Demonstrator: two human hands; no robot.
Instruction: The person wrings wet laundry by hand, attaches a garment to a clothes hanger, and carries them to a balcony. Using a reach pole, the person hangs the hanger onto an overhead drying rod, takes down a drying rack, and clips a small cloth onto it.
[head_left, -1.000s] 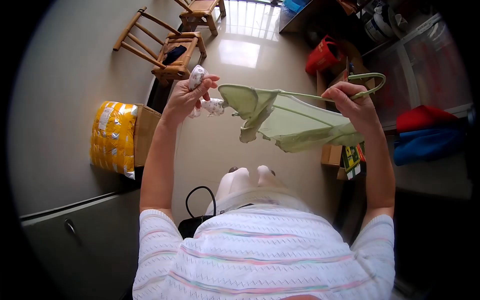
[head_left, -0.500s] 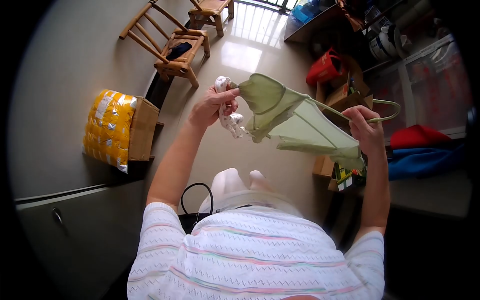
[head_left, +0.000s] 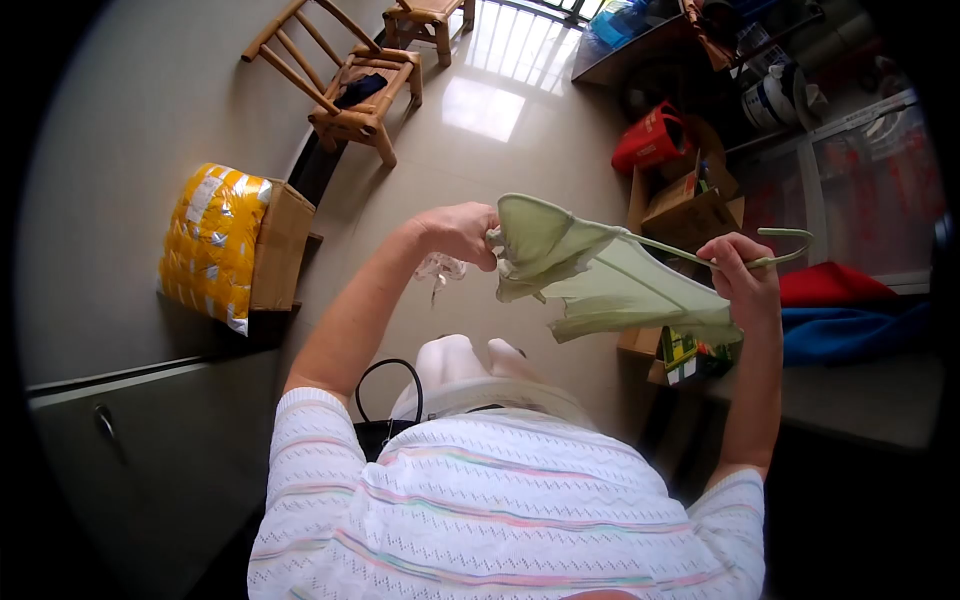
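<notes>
Right hand (head_left: pixel 742 268) grips hanger (head_left: pixel 665 248) draped with cloth (head_left: pixel 645 300)

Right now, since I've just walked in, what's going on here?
A person's right hand grips a slim, pale green hanger near the base of its hook, with thin, pale green fabric hanging from it. The left hand is at the fabric's other end, fingers curled; exactly what it pinches is hidden. Some white patterned cloth shows just below that hand.
</notes>
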